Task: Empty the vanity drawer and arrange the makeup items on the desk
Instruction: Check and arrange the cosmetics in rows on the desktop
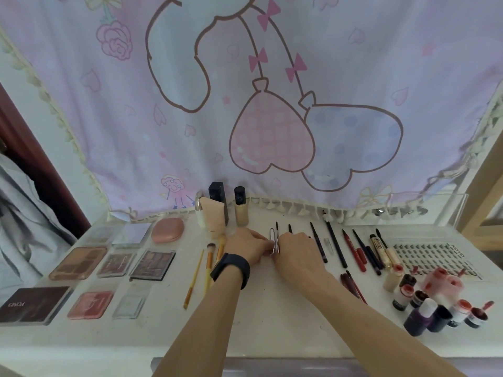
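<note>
Head view, I see left hand point(249, 247) and right hand point(295, 253) meeting mid-desk point(272, 322), both sets of fingers curled, pinching silver tweezers point(273, 235), brushes point(209, 261) left, pencils point(337, 246) right, palettes point(152, 265) far left

Pretty much the whole back wall is covered by a pastel pink-and-lilac curtain point(190, 131) printed with cartoon heart balloons, pink bows and a rose. Its cream tassel trim point(285, 206) hangs right along the back edge of the white desk point(272, 322). Off the left edge there's a dark reddish-brown strip point(35, 159), maybe a door frame, hard to call with the wide lens, and rumpled grey fabric point(24, 227) below it. A pale wooden post point(484, 172) stands past the right edge, a clear acrylic panel point(435, 210) sits at the back right corner, and the light's soft and even.
</note>
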A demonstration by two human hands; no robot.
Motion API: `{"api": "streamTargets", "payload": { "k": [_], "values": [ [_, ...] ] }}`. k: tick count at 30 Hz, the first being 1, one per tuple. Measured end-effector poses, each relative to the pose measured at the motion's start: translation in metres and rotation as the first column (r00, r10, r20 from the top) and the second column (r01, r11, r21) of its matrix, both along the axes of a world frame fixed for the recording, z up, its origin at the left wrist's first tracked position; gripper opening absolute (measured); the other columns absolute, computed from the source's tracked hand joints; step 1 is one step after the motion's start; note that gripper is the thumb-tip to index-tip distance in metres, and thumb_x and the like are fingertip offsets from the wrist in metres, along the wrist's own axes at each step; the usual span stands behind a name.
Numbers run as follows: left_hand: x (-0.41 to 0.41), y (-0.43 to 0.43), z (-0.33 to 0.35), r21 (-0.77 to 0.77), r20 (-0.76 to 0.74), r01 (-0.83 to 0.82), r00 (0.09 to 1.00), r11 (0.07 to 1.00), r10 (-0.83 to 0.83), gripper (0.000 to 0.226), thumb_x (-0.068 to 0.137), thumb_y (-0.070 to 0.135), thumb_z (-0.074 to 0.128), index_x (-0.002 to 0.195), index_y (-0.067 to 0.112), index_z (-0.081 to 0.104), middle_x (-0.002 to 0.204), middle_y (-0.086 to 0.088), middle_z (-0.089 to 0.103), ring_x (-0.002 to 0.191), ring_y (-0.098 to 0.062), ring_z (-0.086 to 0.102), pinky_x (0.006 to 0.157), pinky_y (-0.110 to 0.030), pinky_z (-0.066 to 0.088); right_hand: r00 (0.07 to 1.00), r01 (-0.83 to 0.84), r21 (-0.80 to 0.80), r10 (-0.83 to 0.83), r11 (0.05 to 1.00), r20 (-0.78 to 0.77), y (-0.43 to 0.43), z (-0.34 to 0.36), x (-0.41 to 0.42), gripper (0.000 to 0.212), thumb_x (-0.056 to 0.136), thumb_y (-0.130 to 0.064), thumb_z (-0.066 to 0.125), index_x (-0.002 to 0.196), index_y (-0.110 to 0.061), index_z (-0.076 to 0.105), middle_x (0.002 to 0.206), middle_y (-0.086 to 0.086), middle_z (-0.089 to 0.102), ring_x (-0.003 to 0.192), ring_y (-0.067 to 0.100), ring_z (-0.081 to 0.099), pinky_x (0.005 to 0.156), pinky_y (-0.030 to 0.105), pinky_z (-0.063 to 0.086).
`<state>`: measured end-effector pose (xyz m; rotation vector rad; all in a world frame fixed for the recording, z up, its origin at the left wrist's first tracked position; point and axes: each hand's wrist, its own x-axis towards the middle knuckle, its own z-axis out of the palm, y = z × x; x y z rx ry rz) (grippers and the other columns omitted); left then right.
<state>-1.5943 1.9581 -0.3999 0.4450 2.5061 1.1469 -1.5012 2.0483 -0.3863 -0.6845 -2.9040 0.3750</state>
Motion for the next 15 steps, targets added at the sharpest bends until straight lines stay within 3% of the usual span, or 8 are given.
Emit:
{"api": "streamTargets", "payload": {
  "k": [6, 11, 15],
  "values": [
    [-0.001, 0.0005, -0.0022, 0.001, 0.006, 0.009, 1.0, 1.0, -0.009, 0.021, 0.082, 0.038, 0.074, 0.097, 0.025, 0.078, 0.094, 0.004, 0.077, 0.088, -0.016, 0.071, 0.086, -0.034, 0.059, 0.999, 0.006, -0.013, -0.006, 1.0, -0.031, 0.0034, -0.0062, -0.0031, 0.019, 0.1, -0.021, 0.05, 0.107, -0.009, 0.062, 0.106, 0.013, 0.064, 0.099, 0.032, 0.063, 0.066, 0.032, 0.037],
    [-0.0019, -0.0012, -0.0022, 0.018, 0.02, 0.015, 1.0, 1.0, -0.015, 0.012, 0.085, 0.033, 0.073, 0.093, 0.025, 0.077, 0.09, 0.003, 0.077, 0.081, -0.017, 0.072, 0.077, -0.028, 0.059, 0.999, -0.017, 0.028, 0.018, 0.999, -0.037, 0.0037, -0.0078, -0.0034, 0.019, 0.1, -0.02, 0.048, 0.105, -0.01, 0.063, 0.103, 0.013, 0.065, 0.082, 0.029, 0.054, 0.051, 0.029, 0.027],
    [0.0003, -0.0023, 0.0002, 0.003, 0.0, 0.033, 0.999, 0.999, -0.033, 0.005, 0.087, 0.033, 0.07, 0.088, 0.03, 0.074, 0.092, 0.005, 0.076, 0.083, -0.015, 0.071, 0.075, -0.025, 0.058, 0.999, -0.038, 0.054, 0.039, 0.998, -0.016, 0.0042, -0.0063, -0.0023, 0.019, 0.1, -0.013, 0.046, 0.109, -0.01, 0.062, 0.103, 0.011, 0.067, 0.081, 0.029, 0.053, 0.049, 0.027, 0.024]
  ]
}}
